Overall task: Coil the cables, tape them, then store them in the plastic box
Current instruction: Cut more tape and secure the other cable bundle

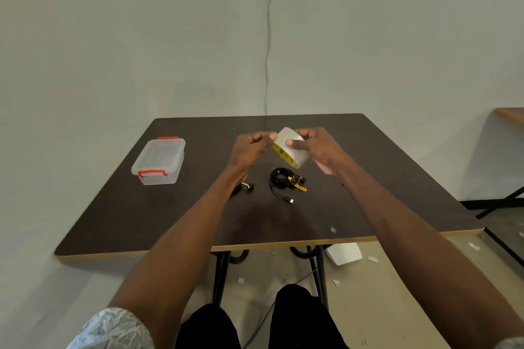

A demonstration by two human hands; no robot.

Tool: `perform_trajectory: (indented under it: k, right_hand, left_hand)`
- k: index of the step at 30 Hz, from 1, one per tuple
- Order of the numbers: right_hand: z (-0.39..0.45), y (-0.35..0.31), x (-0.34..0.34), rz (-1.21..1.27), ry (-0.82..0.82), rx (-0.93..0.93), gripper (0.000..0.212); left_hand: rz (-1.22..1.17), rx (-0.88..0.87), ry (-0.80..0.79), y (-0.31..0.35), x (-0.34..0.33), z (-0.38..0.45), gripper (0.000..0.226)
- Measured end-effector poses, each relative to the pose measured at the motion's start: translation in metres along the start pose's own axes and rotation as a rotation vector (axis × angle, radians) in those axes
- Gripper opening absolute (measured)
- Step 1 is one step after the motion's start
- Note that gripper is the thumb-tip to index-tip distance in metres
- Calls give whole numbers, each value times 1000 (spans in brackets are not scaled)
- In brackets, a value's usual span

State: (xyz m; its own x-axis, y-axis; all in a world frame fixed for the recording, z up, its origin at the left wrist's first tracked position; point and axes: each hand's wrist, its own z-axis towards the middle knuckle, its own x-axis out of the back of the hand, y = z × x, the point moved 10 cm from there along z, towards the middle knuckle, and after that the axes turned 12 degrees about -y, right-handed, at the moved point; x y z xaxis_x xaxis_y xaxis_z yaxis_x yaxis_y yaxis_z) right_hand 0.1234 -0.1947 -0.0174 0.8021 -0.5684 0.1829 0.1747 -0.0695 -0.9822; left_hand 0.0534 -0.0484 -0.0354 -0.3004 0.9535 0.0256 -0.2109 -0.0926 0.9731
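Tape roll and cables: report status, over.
Right hand grips tape roll above the table; left hand pinches at its edge. Coiled cable lies untaped below. Plastic box lid shut. Nothing in the way.

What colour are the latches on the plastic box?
Red, on the clear plastic box; seen in the head view.

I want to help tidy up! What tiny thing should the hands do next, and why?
Probably pull a short strip off the white tape roll. The right hand grips the roll, the left hand pinches at its edge, and the coiled black cable lies untaped on the dark table.
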Motion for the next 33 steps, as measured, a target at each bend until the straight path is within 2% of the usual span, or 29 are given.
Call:
perform_trajectory:
  k: [2, 6, 11, 18, 21, 26, 30, 33]
  right_hand:
    - [1, -5, 0, -69, 10, -17, 19]
    - [1, -6, 2, -101, 20, -35, 11]
    - [2, -2, 2, -192, 9, -63, 9]
    - [3, 2, 7, -272, 15, -70, 9]
    - [6, 5, 13, -307, 22, -92, 3]
    - [10, 13, 19, -347, 28, -126, 14]
    - [11, 20, 22, -409, 47, -145, 15]
    - [11, 27, 29, -400, 64, -155, 24]
  left_hand:
    - [26, -47, -13, 4, -5, -1, 11]
    - [60, -94, 65, 5, -7, 0, 11]
    - [81, -58, 158, -6, -8, 0, 4]
    - [315, -53, 266, -6, -18, -3, 13]
    - [338, -53, 281, -12, -22, -4, 13]
    - [372, -21, 318, -15, -31, -5, 14]
    - [483, 3, 256, -19, -45, -2, 15]
    - [419, 23, 239, -27, -44, 0, 14]
